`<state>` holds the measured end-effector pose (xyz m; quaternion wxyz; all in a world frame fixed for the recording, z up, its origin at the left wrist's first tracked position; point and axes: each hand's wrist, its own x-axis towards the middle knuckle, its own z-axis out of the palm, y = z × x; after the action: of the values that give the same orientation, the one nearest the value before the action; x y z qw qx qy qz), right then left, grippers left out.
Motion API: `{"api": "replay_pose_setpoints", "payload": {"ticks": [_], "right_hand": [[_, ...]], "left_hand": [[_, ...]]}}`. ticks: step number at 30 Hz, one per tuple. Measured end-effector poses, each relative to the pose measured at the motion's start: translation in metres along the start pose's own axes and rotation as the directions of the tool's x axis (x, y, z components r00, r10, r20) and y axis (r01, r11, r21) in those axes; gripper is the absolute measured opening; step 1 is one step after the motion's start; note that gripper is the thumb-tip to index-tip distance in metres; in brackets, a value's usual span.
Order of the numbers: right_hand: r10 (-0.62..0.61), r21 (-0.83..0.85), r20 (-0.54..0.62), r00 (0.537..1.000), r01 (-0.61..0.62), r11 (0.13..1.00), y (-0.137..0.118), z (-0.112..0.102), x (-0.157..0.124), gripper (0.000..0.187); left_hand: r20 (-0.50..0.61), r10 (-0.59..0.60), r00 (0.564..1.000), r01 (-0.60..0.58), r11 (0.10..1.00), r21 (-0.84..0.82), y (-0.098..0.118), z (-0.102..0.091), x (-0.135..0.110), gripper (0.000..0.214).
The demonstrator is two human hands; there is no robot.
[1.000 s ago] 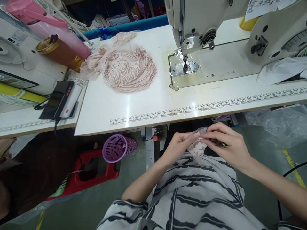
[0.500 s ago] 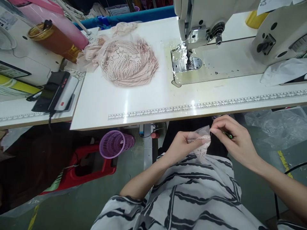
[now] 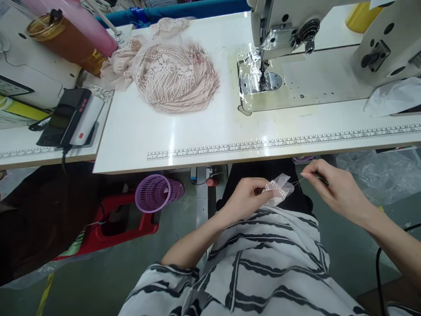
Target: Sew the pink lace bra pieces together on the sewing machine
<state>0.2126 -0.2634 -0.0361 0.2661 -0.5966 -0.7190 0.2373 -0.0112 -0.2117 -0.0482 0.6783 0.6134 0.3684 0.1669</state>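
Observation:
Over my lap, my left hand [image 3: 251,195] is closed on a small piece of pale pink lace [image 3: 276,189] with sheer fabric at its edge. My right hand [image 3: 335,188] is closed in a pinch to the right of the lace, apart from it. A thin light thread [image 3: 297,181] runs taut from the lace to the right fingertips. Tucked in the right palm is a slim dark green object [image 3: 321,177], mostly hidden by the fingers. On the table lies a heap of matching pink lace pieces [image 3: 176,79].
A sewing machine [image 3: 279,37] stands on the white table [image 3: 131,131], whose front edge carries a printed ruler [image 3: 230,148]. Below are a purple basket [image 3: 153,193] and a red stool [image 3: 112,235]. At left are a black device [image 3: 66,116] and a brown jar [image 3: 66,44].
My right hand has moved right, away from the lace, and the thread now stretches between them. The lace has turned slightly in my left hand. The whole view has shifted a little.

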Motion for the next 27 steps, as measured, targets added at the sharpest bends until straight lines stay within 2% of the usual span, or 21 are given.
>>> {"api": "replay_pose_setpoints", "payload": {"ticks": [2,5,10,12,14,16,17,19,22,25,27], "right_hand": [[0.018,0.004,0.014,1.000,-0.018,1.000,0.001,-0.003,-0.002,0.012],[0.024,0.024,0.098,0.995,-0.027,0.999,-0.003,-0.005,-0.005,0.013],[-0.062,0.025,0.170,0.984,0.059,0.998,-0.006,-0.007,-0.004,0.017],[-0.016,0.108,0.143,0.990,0.000,0.994,-0.010,-0.008,-0.002,0.015],[0.061,0.266,0.090,0.994,-0.083,0.960,-0.016,-0.006,0.001,0.013],[0.126,0.468,0.088,0.988,-0.152,0.871,-0.022,-0.003,0.004,0.017],[0.151,0.570,0.118,0.981,-0.191,0.799,-0.024,-0.001,0.006,0.021],[0.184,0.736,0.220,0.958,-0.287,0.613,-0.025,0.005,0.008,0.025],[0.202,0.847,0.323,0.925,-0.377,0.375,-0.025,0.012,0.010,0.022],[0.206,0.890,0.322,0.924,-0.370,0.268,-0.026,0.016,0.012,0.021],[0.214,0.902,0.312,0.926,-0.359,0.238,-0.026,0.016,0.014,0.020]], "left_hand": [[0.013,-0.031,0.999,0.031,0.999,-0.023,-0.001,-0.001,0.000,0.031],[0.013,-0.089,0.996,0.090,0.992,-0.089,-0.002,-0.002,0.001,0.035],[-0.038,-0.104,0.994,0.097,0.985,-0.140,-0.003,-0.004,0.005,0.033],[-0.045,-0.072,0.996,0.063,0.982,-0.176,-0.004,-0.003,0.005,0.027],[-0.056,-0.032,0.998,0.019,0.979,-0.205,-0.005,-0.002,0.005,0.026],[-0.086,0.006,0.996,-0.022,0.983,-0.184,-0.005,0.001,0.004,0.026],[-0.103,0.022,0.994,-0.038,0.987,-0.153,-0.005,0.002,0.003,0.025],[-0.123,0.057,0.991,-0.069,0.993,-0.093,-0.002,0.003,0.000,0.024],[-0.121,0.119,0.986,-0.121,0.993,-0.010,0.002,0.003,-0.003,0.021],[-0.130,0.139,0.982,-0.134,0.990,0.043,0.003,0.001,-0.002,0.017],[-0.129,0.103,0.986,-0.108,0.994,-0.034,0.003,-0.001,0.000,0.017]]}}
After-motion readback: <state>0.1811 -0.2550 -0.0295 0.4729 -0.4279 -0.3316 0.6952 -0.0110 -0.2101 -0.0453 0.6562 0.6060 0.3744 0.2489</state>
